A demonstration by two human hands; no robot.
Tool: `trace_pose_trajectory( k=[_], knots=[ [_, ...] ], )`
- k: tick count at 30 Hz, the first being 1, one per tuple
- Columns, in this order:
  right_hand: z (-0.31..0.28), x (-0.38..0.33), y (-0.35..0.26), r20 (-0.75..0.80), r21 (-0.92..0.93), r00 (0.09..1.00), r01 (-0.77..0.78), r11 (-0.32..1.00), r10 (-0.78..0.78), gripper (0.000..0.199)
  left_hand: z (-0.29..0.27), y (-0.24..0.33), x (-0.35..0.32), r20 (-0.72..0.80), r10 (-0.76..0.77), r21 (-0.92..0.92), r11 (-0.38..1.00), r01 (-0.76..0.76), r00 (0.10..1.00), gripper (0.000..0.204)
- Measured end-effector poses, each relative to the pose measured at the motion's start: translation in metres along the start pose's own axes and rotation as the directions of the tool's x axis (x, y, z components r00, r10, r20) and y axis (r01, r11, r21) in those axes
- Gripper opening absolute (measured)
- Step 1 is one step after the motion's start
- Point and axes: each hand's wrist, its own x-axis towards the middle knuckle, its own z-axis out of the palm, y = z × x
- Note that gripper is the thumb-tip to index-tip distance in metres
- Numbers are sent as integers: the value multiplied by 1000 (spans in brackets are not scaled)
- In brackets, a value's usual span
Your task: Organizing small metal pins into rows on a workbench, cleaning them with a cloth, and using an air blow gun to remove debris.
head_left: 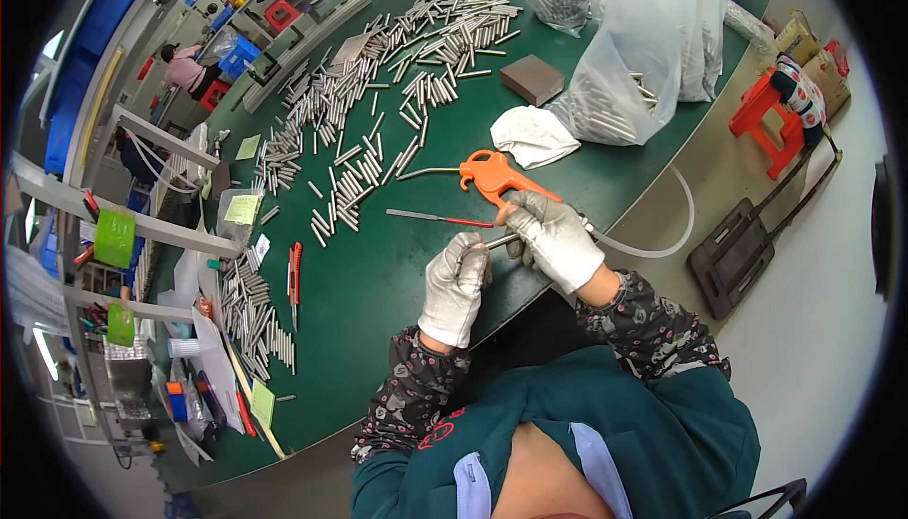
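My left hand (456, 287), in a white work glove with greyed fingers, is closed around one end of a thin metal rod (501, 241). The other end meets the fingers of my right hand (558, 243), gloved alike and closed in a pinch. Just beyond them an orange air blow gun (498, 177) lies on the table, its handle partly hidden behind my right hand. A flat file with a red handle (426, 216) lies left of the gun. Many short metal rods (352, 183) are spread over the green table (378, 273).
Clear plastic bags of rods (615, 94), a brown block (532, 79) and a white cloth (532, 135) stand at the far right. A red-handled knife (295, 283) lies left. A pale hose (676, 235) loops off the table's edge. Another person (182, 67) sits far left.
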Motion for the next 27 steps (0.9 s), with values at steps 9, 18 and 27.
trace_pose_trajectory(
  k=[9, 18, 27],
  knots=[
    [9, 4, 7, 4, -75, 967, 254, 964, -255, 13, 12, 1, -2, -49, 100, 90, 991, -95, 994, 19],
    [-17, 4, 1, -216, 62, 908, 381, 923, -360, 14, 17, 29, 2, -191, -148, -341, 937, 76, 970, 25],
    [-17, -18, -14, 100, -244, 850, 526, 815, -518, 8, 21, 33, -7, 42, -121, -348, 929, 128, 992, 31]
  ],
)
